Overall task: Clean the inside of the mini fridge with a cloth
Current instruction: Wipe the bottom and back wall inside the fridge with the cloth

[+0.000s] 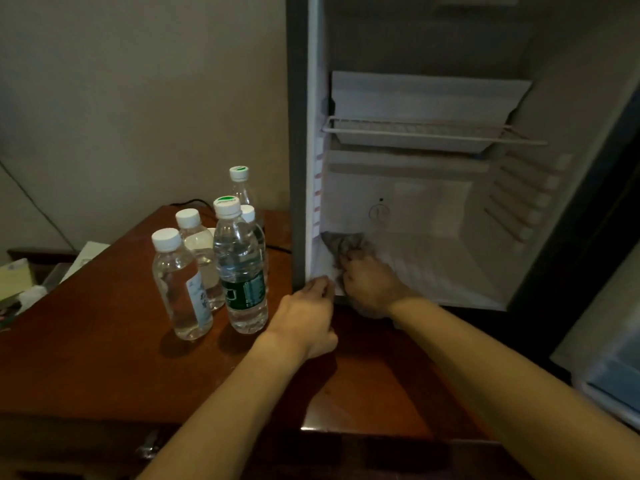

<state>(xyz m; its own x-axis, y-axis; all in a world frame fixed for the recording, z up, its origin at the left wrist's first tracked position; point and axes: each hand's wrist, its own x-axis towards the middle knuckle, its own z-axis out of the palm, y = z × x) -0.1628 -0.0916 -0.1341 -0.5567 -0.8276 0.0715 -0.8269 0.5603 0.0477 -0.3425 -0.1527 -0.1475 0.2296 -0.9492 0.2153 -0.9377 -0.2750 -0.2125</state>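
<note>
You are working the bottom of the open white mini fridge (433,202): your right hand (372,284) is curled over a crumpled grey-brown cloth (341,244), pressing it onto the fridge floor in the near-left corner, close against the left wall. Your left hand (306,315) has its fingers curled at the fridge's lower-left front edge, apparently bracing there; whether it truly grips the edge, you cannot tell from this view.

The fridge looks emptied, with five clear plastic water bottles (239,265) standing on the dark reddish wooden tabletop (104,323) just left of it. Judging by where the cloth sits, the floor wipe is only under way. The rest of the floor to the right, the back wall, the ribbed right wall, the white wire shelf (433,133) and the compartment above it likely remain.

To the right the floor is open for a long sweep. Mind the raised front lip, the ribs on the side walls and the wire shelf overhead. The bottles stand near your left forearm.
</note>
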